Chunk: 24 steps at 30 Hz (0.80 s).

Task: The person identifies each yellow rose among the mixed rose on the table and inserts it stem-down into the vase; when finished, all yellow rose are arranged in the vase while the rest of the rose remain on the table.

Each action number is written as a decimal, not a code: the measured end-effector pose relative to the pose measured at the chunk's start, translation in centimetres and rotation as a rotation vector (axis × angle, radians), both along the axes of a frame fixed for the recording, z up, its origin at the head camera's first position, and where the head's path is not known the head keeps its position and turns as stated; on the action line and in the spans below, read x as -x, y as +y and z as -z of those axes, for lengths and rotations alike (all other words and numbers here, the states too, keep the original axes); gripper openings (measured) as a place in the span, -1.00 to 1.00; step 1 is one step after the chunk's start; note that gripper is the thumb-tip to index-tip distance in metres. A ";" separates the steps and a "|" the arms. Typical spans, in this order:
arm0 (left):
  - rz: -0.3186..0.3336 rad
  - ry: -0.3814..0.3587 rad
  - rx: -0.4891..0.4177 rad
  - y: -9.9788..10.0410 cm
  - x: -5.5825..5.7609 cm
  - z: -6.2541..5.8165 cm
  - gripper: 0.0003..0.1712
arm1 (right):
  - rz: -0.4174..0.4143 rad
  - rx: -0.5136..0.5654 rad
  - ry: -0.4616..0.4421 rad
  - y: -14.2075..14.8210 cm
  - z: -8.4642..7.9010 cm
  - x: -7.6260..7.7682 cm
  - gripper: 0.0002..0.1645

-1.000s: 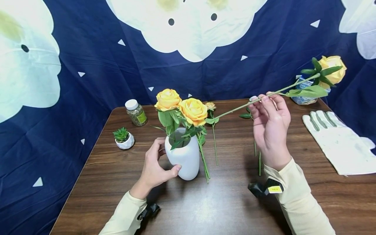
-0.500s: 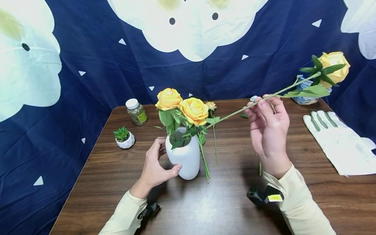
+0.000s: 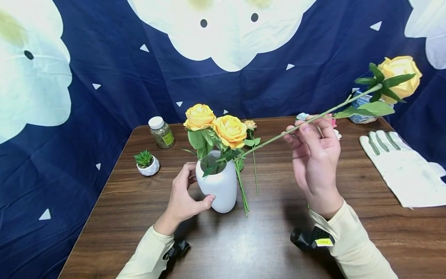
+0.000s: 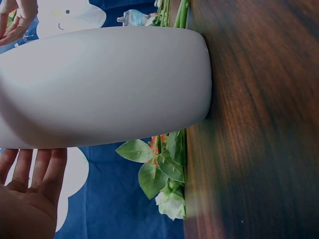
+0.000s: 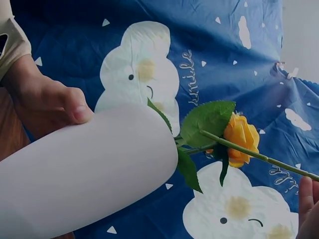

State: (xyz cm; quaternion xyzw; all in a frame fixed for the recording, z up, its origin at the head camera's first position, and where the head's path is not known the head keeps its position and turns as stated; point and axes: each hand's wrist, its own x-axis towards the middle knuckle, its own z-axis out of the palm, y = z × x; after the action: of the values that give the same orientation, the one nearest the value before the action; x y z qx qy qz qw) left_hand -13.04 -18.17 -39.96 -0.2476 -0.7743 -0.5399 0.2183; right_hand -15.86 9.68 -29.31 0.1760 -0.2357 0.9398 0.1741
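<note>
A white vase [image 3: 220, 190] stands upright on the table with two yellow roses [image 3: 230, 131] in it. My left hand [image 3: 188, 197] grips the vase from its left side, thumb across the front. My right hand [image 3: 317, 159] pinches the stem of a third, paler yellow rose [image 3: 400, 77] between thumb and fingers. That rose slants, its bloom up at the right and its stem's lower end near the vase's mouth. In the right wrist view the stem [image 5: 264, 158] passes in front of the vase's leaves [image 5: 207, 124]; whether it touches them I cannot tell.
More flower stems [image 3: 244, 193] lie on the table right behind the vase. A lidded jar [image 3: 162, 133] and a small potted succulent [image 3: 148, 164] stand at the left. White gloves [image 3: 404, 170] lie at the right, near a blue-and-white container [image 3: 362, 112] at the back.
My right hand has moved left and slightly down, bringing the rose's stem end closer to the vase's mouth. The bloom has swung up and right. The left hand and the vase have stayed put.
</note>
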 end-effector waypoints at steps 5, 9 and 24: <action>-0.003 -0.002 0.003 0.0 0.0 0.0 -0.25 | -0.011 -0.011 0.043 -0.4 0.2 -0.3 -0.88; -0.005 -0.002 0.004 0.0 0.0 0.0 -0.24 | -0.017 -0.036 0.064 -0.7 0.4 -0.6 -0.86; 0.001 -0.007 0.002 0.0 0.0 0.0 -0.24 | 0.001 -0.117 0.102 -1.5 0.8 -1.0 -0.86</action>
State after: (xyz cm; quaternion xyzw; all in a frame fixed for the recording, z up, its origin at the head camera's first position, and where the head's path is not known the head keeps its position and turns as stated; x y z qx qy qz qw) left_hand -13.07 -18.20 -39.96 -0.2462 -0.7756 -0.5400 0.2148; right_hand -14.85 8.21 -30.12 0.2332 -0.2814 0.9141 0.1757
